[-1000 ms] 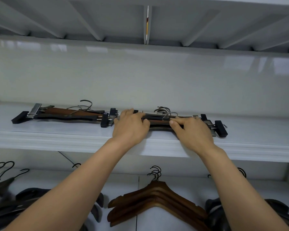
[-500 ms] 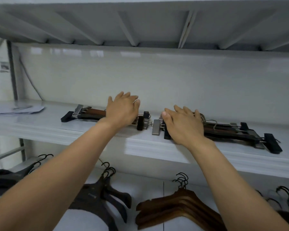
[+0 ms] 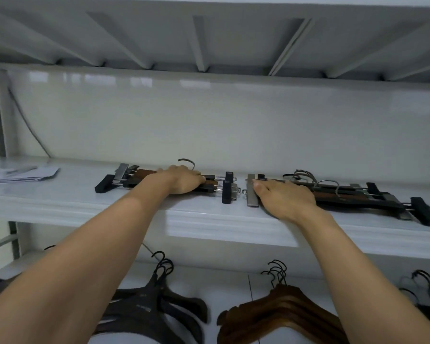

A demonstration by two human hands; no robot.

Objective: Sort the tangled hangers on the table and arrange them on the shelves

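Observation:
Two stacks of clip hangers lie side by side on the white upper shelf [image 3: 209,220]. The left stack [image 3: 134,178] has brown and dark bars with black and metal clips. My left hand [image 3: 181,181] lies over its middle, fingers curled over the far side. The right stack [image 3: 358,197] is darker, with grey wire hooks on top. My right hand [image 3: 283,198] presses palm down on its left end, thumb beside a metal clip [image 3: 251,194]. A small gap separates the two stacks.
On the lower shelf lie a pile of black coat hangers [image 3: 159,306], a pile of brown wooden coat hangers [image 3: 278,316] and more dark hangers [image 3: 425,286] at far right. Papers [image 3: 23,173] lie on the upper shelf's left. Another shelf's underside is close overhead.
My left hand left the right stack and came down on the left stack. My right hand shifted to the right stack's left end. Both hands hovered spread half a second ago and now rest on the stacks.

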